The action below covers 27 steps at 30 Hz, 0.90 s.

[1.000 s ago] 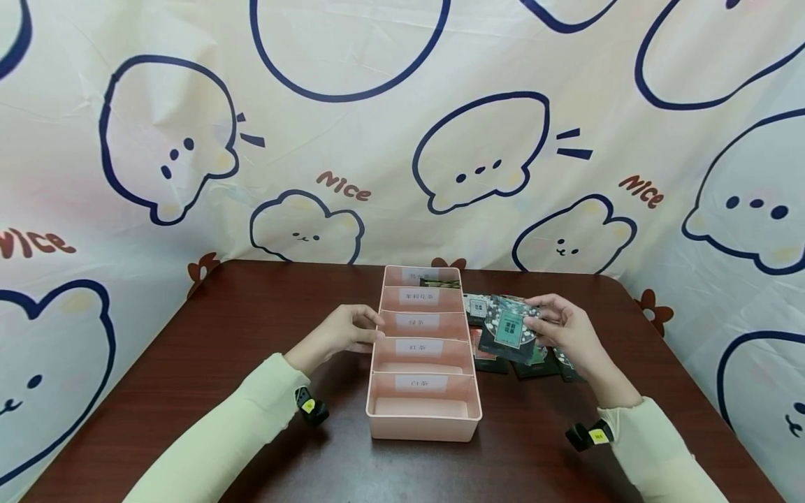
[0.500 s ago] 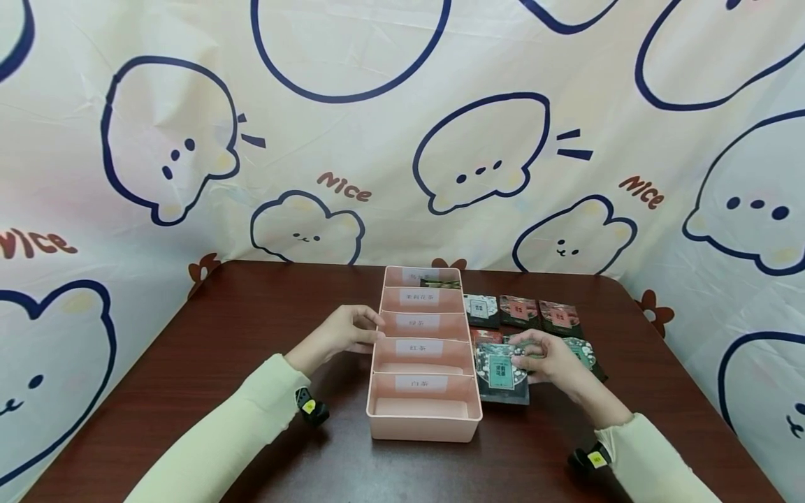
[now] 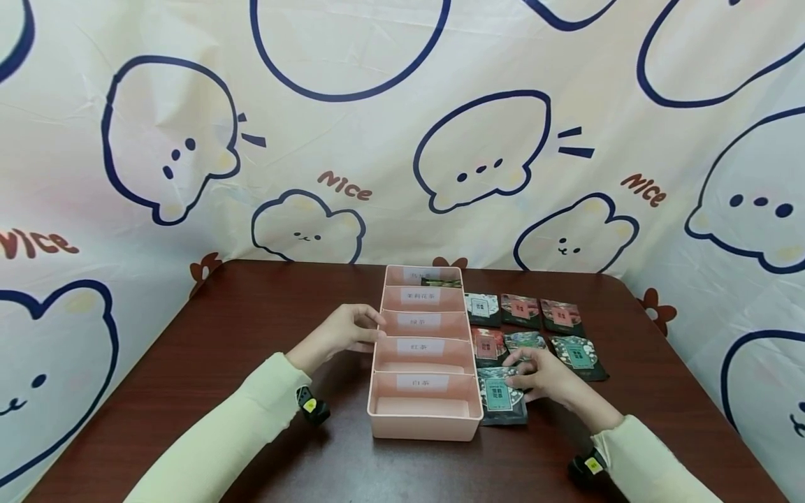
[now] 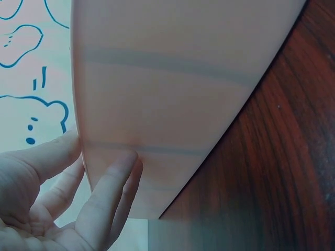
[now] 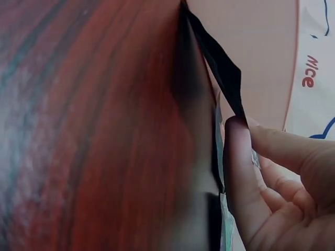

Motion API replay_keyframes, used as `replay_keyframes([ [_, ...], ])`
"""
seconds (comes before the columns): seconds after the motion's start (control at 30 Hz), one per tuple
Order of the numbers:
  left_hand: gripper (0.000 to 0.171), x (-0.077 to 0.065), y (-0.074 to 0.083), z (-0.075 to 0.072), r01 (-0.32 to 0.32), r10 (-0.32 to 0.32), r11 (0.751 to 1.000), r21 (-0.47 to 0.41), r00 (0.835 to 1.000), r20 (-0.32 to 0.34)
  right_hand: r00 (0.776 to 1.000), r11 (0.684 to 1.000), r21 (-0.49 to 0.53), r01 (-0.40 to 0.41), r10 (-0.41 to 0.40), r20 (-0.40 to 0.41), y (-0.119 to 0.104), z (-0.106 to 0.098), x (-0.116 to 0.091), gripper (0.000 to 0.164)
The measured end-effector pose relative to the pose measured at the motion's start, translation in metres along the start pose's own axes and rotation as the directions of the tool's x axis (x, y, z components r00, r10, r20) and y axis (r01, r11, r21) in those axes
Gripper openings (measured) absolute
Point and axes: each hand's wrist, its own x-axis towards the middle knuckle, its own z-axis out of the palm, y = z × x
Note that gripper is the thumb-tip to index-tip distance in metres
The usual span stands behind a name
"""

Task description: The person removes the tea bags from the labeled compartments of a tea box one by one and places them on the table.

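Hands are apart in the head view, one on each side of the pink tray [image 3: 425,428], which stands on the dark wood table [image 3: 251,307]. Tray runs front to back: five compartments in line, white printed label in each. Left hand [image 3: 339,334] grips the tray's left rim around the middle compartments. Right hand [image 3: 546,376] pinches the green-label packet [image 3: 501,396] by its right side; packet sits face up just beside the tray's right wall, next to the nearest compartment. Can't tell from here if it fully touches the table. Six more packets sit right of the tray in two rows. Far row: white-label packet [image 3: 482,309], then two with red labels [image 3: 520,311]. Closer row: red-label one against the tray, one partly behind the right hand's fingers, then another green one [image 3: 577,356]. Farthest compartment holds a dark packet [image 3: 440,283]. Patterned cloth [image 3: 390,154] behind, cartoon outlines plus "Nice".

Left wrist view: tray's outer wall fills the middle. Some digits at the rim, others flat on the wall.

Right wrist view: pinched packet is edge-on, a dark, bent strip between thumb and finger, tilted over the table. More packet edges below it, too blurred to separate. Tray wall behind.
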Motion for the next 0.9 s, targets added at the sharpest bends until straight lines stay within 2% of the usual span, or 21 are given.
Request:
replay_keyframes([
  [0.33, 0.026, 0.0, -0.001, 0.0, -0.009, 0.009, 1.0, 0.003, 1.0, 0.001, 0.999, 0.997, -0.061, -0.045, 0.043, -0.025, 0.002, 0.004, 0.002, 0.035],
  [0.9, 0.028, -0.001, 0.0, 0.0, -0.005, 0.005, 1.0, 0.008, 1.0, 0.001, 0.994, 0.985, -0.154, -0.076, 0.063, -0.084, -0.002, 0.013, 0.001, 0.032],
])
